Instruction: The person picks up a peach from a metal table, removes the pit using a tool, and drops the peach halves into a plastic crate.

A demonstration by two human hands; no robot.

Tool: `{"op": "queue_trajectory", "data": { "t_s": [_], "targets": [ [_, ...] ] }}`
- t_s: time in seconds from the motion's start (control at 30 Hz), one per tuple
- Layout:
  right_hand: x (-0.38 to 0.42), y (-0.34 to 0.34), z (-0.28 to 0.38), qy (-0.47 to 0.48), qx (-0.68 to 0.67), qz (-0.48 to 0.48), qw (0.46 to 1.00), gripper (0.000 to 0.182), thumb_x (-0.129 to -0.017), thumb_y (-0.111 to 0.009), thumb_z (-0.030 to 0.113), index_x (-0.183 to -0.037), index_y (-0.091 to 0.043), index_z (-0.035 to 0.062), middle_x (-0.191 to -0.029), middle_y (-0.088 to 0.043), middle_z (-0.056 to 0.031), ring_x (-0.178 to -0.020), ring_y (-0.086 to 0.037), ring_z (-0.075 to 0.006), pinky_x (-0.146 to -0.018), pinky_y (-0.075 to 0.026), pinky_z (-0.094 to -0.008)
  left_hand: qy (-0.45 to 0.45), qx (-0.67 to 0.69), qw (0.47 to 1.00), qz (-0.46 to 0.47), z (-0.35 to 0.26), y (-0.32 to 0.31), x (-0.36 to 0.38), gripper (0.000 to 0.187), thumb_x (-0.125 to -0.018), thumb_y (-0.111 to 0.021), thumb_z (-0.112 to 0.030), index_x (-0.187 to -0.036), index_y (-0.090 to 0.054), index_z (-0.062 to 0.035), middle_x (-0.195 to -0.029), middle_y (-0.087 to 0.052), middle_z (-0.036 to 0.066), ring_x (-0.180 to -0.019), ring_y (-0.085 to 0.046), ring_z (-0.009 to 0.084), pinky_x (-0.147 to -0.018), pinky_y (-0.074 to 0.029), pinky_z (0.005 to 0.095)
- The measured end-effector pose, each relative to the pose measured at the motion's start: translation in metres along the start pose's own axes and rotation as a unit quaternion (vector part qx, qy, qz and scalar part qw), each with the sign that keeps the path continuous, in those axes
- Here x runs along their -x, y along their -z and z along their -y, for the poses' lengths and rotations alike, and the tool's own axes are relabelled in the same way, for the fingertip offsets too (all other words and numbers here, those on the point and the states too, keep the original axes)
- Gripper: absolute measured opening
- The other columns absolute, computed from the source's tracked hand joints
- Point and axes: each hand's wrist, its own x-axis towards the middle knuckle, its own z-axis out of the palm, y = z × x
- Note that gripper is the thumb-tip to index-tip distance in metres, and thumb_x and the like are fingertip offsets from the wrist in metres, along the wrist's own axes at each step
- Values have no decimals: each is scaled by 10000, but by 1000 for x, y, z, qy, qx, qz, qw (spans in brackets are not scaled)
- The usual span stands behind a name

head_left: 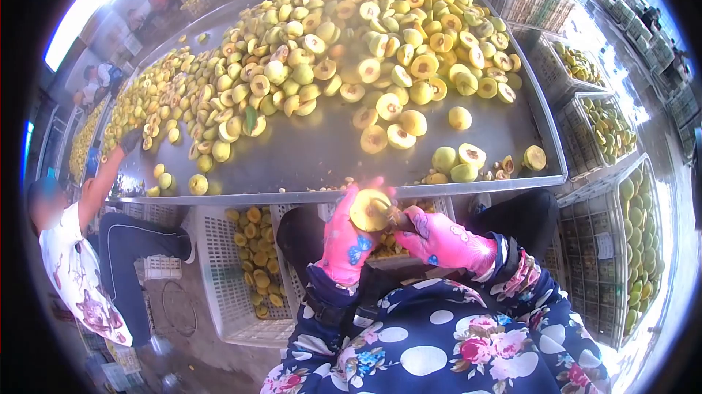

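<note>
In the head view, my left hand (342, 237), in a pink glove with a blue butterfly, is closed round a yellow halved fruit (371, 210) just off the table's front edge. Its cut face is turned up. My right hand (437, 239), also pink-gloved, is closed close beside the fruit; a small tool seems to be in it, its tip at the fruit, but its shape is hard to make out. Beyond both hands, a pile of halved yellow-green fruit (303, 72) covers much of the metal table (292, 156).
Pits and scraps (503, 169) lie by the table's front right corner. Crates of fruit (607, 248) stand to the right, and a white crate (223, 277) stands below the table. A co-worker (80, 248) sits at the left, one gloved hand on the table.
</note>
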Motion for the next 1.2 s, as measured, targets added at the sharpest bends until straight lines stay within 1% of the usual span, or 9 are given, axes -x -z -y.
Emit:
{"op": "queue_trajectory", "data": {
  "t_s": [0.23, 0.33, 0.53, 0.63, 0.73, 0.83, 0.93, 1.07, 1.2],
  "targets": [
    [-1, -7, -6, 1, 6, 17, 1000, 281, -892, -542, 189, -986, -440, -56, -847, -584, -292, -842, -582, -447, -648, -461, -449, -13, -36, 999, -26, 6, -6, 5, 404, -966, -428, -296, -1186, -518, 31, -1074, -597, 185, -933, -593, 247, -803, -506, 349],
    [-1, -15, -19, 38, 25, 2, 999, 230, -901, -526, 176, -989, -454, -24, -701, -596, -212, -673, -620, -369, -589, -464, -401, -34, -99, 994, -29, 11, 0, 3, 380, -964, -440, -280, -1152, -540, 35, -1043, -609, 171, -912, -605, 229, -768, -514, 320],
    [-2, -11, -25, -17, 46, 81, 996, 234, -895, -519, 172, -996, -461, -30, -761, -607, -242, -748, -615, -403, -626, -468, -422, 78, -220, 972, 6, -5, 0, 0, 349, -962, -455, -257, -1127, -561, 31, -1001, -626, 132, -888, -618, 201, -766, -508, 296],
    [-3, -12, -38, -19, 69, 96, 993, 228, -895, -516, 171, -991, -462, -29, -782, -608, -245, -763, -615, -406, -628, -471, -421, 79, -217, 973, 22, 4, 17, -7, 373, -960, -435, -282, -1137, -563, 20, -1002, -637, 147, -854, -637, 206, -734, -527, 299],
    [-3, -16, -46, -7, 57, 68, 996, 308, -887, -514, 226, -982, -466, -62, -780, -606, -268, -703, -620, -403, -593, -473, -438, -42, -179, 981, -59, 26, 23, -10, 308, -935, -512, -256, -1084, -599, 0, -975, -648, 120, -804, -634, 170, -701, -524, 268],
    [-4, -18, -41, -72, 5, 102, 992, 317, -900, -509, 252, -975, -467, -52, -717, -604, -193, -606, -618, -310, -533, -471, -385, -151, -288, 938, -117, 45, 25, -11, 229, -893, -601, -200, -1023, -626, -13, -938, -658, 106, -778, -624, 142, -669, -520, 251],
    [2, -17, -33, -179, -177, 152, 956, 253, -913, -517, 257, -1000, -478, 23, -652, -541, -58, -491, -520, -127, -444, -425, -266, -147, -234, 951, -141, 52, 22, -9, 175, -857, -651, -143, -979, -639, -19, -911, -663, 97, -758, -619, 130, -653, -512, 234],
    [9, -16, -27, -208, -302, 199, 909, 244, -923, -480, 268, -949, -500, 26, -574, -472, -3, -410, -444, -73, -372, -370, -210, -137, -189, 964, -126, 60, 22, -4, 174, -859, -643, -136, -984, -639, -15, -906, -662, 117, -758, -635, 167, -559, -561, 306],
    [18, -20, -37, -207, -443, 235, 840, 259, -932, -430, 245, -919, -509, -1, -529, -433, 12, -381, -406, -76, -355, -349, -208, -137, -136, 980, -55, 65, 28, -2, 191, -873, -617, -139, -1020, -623, -18, -978, -642, 141, -812, -638, 215, -598, -565, 323]
  ]
}}
